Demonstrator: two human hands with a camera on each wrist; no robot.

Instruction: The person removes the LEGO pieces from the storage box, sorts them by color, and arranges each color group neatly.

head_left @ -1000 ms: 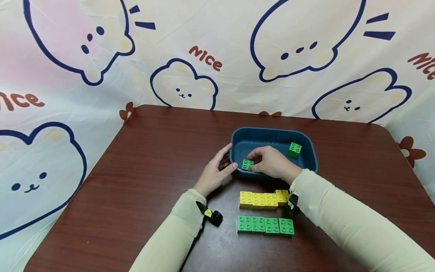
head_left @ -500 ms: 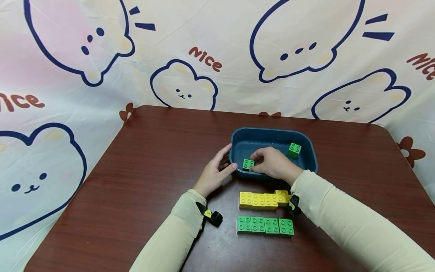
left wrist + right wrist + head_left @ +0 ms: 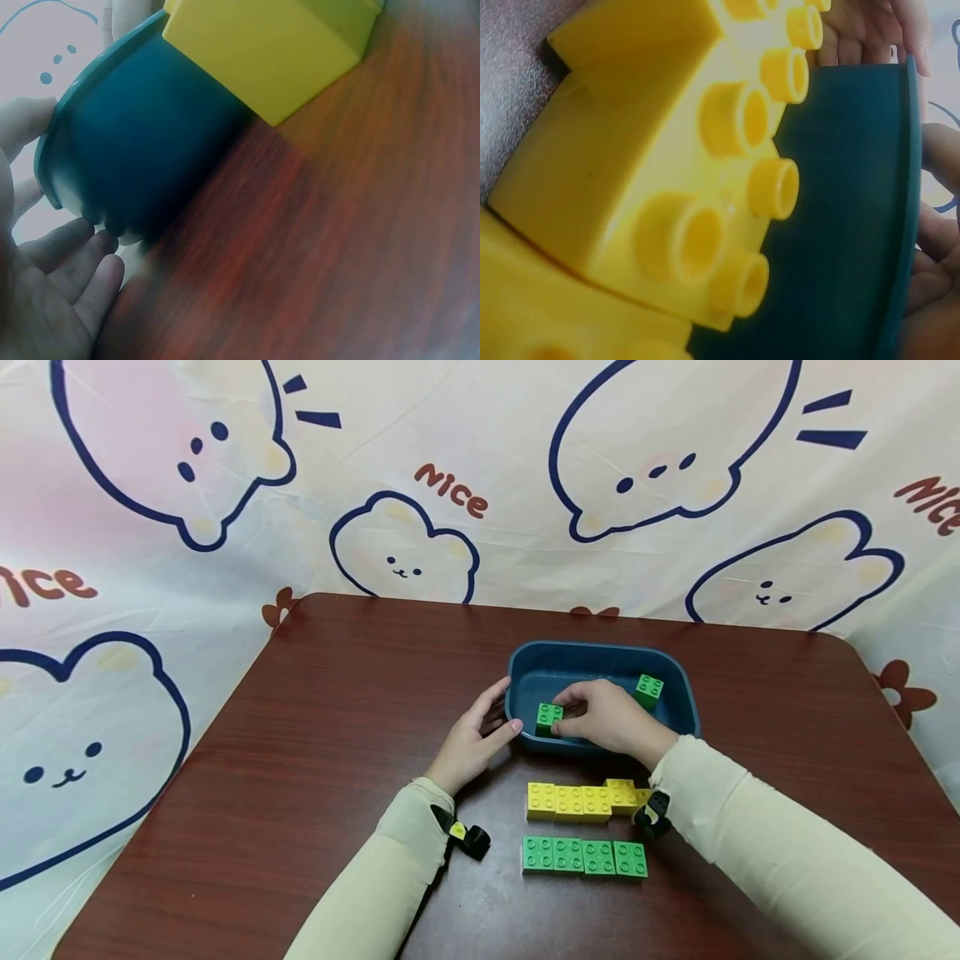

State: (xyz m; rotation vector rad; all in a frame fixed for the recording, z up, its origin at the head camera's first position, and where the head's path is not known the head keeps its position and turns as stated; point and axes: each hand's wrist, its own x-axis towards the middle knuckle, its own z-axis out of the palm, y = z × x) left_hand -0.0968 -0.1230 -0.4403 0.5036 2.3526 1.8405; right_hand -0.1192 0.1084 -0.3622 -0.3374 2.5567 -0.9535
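Observation:
My right hand (image 3: pixel 611 714) reaches over the near rim of a dark blue plastic tray (image 3: pixel 581 656), pinching a green building block (image 3: pixel 549 718) by its right side. That block is near the tray's left end. A second green block (image 3: pixel 648 691) lies inside toward the right. At the tray's left corner my left hand (image 3: pixel 468 747) rests with fingers and thumb spread against the outside. The left wrist view shows its fingertips (image 3: pixel 109 270) at the tray's outer wall (image 3: pixel 142 135). In the right wrist view, yellow blocks (image 3: pixel 652 150) partly cover the tray.
In front of the tray stands a row of yellow blocks (image 3: pixel 568 803), its right end partly behind the right wrist's camera (image 3: pixel 654 814). Nearer still is a row of green blocks (image 3: pixel 583 857). All stand on a brown wooden table (image 3: pixel 337 718), with a printed cloth (image 3: pixel 517 560) behind.
The pinched green block has shifted slightly right and up in the head view, showing more of its front face. My right hand has drawn a little to the right; the left hand stays put.

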